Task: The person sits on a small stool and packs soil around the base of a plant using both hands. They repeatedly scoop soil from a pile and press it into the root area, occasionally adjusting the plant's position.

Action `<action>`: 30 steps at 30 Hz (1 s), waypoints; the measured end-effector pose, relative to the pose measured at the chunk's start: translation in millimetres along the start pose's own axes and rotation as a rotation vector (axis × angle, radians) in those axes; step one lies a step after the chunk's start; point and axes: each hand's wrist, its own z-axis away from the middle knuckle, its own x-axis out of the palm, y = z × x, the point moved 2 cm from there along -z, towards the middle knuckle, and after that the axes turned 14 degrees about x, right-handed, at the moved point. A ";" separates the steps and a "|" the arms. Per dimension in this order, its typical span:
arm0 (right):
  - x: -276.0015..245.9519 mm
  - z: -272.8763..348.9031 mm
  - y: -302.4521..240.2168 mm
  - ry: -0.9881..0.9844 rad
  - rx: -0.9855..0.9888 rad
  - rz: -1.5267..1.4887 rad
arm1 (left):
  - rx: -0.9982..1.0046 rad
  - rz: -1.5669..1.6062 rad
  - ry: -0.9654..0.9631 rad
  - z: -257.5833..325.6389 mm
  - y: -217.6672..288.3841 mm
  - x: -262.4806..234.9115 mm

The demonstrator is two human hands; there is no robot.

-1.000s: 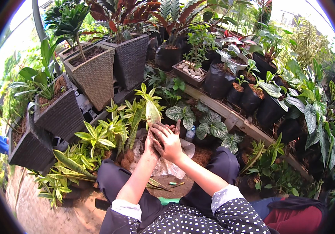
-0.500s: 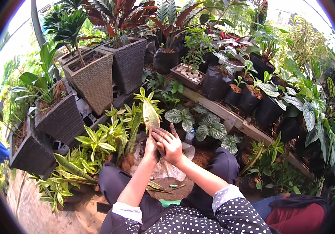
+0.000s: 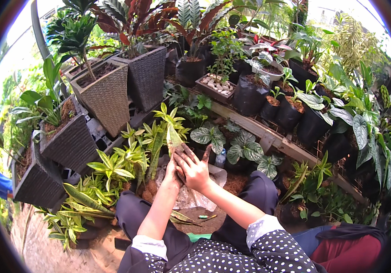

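A pale green snake plant leaf (image 3: 174, 138) with yellowish edges points away from me between my palms, its lower part hidden. My left hand (image 3: 172, 173), dark with soil, presses against the leaf from the left. Over it lies my right hand (image 3: 194, 170), its soiled fingers together along the leaf and its thumb sticking out to the right. Beneath both hands a crumpled clear plastic sheet (image 3: 211, 191) spreads on the ground. Closer to me lie cut leaf pieces (image 3: 184, 219) and a small green-handled tool (image 3: 203, 217), too small to make out.
Tall grey planters (image 3: 102, 98) stand at the left, beside variegated plants (image 3: 109, 166). A wooden beam (image 3: 259, 125) runs along the right below black potted plants (image 3: 252, 93). A person in dark red clothing (image 3: 350, 250) sits close on my right. A dark flat object (image 3: 121, 244) lies left of me.
My right fingers have spread a little and reach farther up the leaf. The leaf tilts away more and shows less of its length. The whole view has shifted slightly.
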 end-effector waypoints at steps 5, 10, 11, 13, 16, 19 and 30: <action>-10.9 -6.8 -4.6 0.047 0.040 -0.077 | 0.011 0.001 0.002 0.0 -0.2 -0.5; -34.2 -13.5 -13.9 0.069 0.183 -0.324 | 0.022 0.015 -0.002 0.2 0.5 -0.1; -35.5 -13.0 -18.7 0.057 0.166 -0.260 | 0.026 0.018 -0.002 0.7 0.4 -0.9; -34.5 -11.3 -20.7 0.049 0.082 -0.152 | 0.030 0.017 -0.003 1.4 0.1 -1.0; -23.7 -10.9 -16.3 0.076 -0.071 -0.084 | 0.035 0.022 -0.005 1.0 0.8 -0.4; -7.3 1.7 -7.6 0.020 -0.119 -0.170 | 0.041 0.039 -0.003 0.3 0.1 0.8; -21.4 -8.0 -4.1 0.011 0.270 -0.696 | 0.097 0.149 -0.018 5.6 -1.5 10.4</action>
